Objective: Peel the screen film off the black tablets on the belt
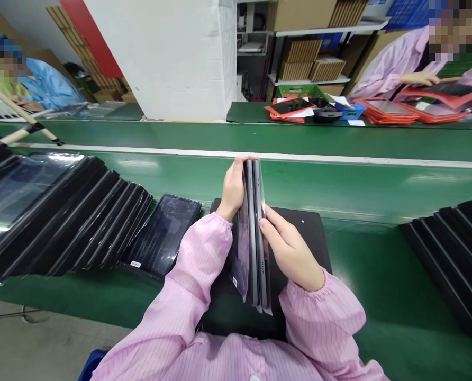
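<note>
Two thin grey tablets in clear plastic sleeves stand on edge, side by side, between my hands. My left hand grips their far left side, with its fingers over the far end. On the right, my right hand presses its thumb and fingers to the outer face. Below them lies a black mat; whether the tablets touch it I cannot tell. Left of my left sleeve, a sleeved tablet with a small white label lies face up.
A long row of overlapping sleeved tablets leans on the left of the green bench. More dark tablets lean at the right. Across the bench, a co-worker in a pink sleeve handles items by red-edged stacks; another wears blue.
</note>
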The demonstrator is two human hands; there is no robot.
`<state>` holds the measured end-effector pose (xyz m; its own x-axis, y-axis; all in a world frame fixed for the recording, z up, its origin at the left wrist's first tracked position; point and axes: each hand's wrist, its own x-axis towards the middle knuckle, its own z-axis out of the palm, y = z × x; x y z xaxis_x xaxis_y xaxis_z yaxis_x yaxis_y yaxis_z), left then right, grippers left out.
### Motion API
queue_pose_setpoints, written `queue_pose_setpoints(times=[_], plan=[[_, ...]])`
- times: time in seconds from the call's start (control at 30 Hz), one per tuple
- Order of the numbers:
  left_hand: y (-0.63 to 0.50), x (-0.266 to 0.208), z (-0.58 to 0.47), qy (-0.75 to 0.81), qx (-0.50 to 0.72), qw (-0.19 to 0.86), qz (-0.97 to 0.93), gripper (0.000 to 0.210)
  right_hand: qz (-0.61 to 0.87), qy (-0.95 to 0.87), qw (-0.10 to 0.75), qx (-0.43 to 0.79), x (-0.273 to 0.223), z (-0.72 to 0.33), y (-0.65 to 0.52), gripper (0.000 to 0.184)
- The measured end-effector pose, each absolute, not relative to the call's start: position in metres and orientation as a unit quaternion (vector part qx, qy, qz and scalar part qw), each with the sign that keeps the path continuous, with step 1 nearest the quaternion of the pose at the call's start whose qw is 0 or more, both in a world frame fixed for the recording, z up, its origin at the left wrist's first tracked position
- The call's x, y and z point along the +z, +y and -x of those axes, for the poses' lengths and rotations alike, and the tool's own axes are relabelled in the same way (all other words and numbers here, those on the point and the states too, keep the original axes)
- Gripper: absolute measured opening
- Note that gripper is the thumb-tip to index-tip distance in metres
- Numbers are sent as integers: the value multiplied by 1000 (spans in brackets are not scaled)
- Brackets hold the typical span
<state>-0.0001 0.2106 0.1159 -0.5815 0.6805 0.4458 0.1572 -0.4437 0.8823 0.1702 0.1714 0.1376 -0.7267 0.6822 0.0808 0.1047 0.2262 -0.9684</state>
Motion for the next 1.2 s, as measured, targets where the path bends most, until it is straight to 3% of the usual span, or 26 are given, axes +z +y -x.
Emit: queue_pose_setpoints(times=[0.47, 0.93, 1.2], plan=[[181, 137, -19, 462, 731, 157, -476, 45, 275, -704, 304, 579, 145, -180, 168, 33], [138, 156, -48, 426, 687, 298, -508, 36, 184, -659, 432, 587, 158, -189, 159, 53], [124, 168, -42, 412, 607, 319, -600, 71, 139, -652, 433, 607, 152, -197, 162, 62]])
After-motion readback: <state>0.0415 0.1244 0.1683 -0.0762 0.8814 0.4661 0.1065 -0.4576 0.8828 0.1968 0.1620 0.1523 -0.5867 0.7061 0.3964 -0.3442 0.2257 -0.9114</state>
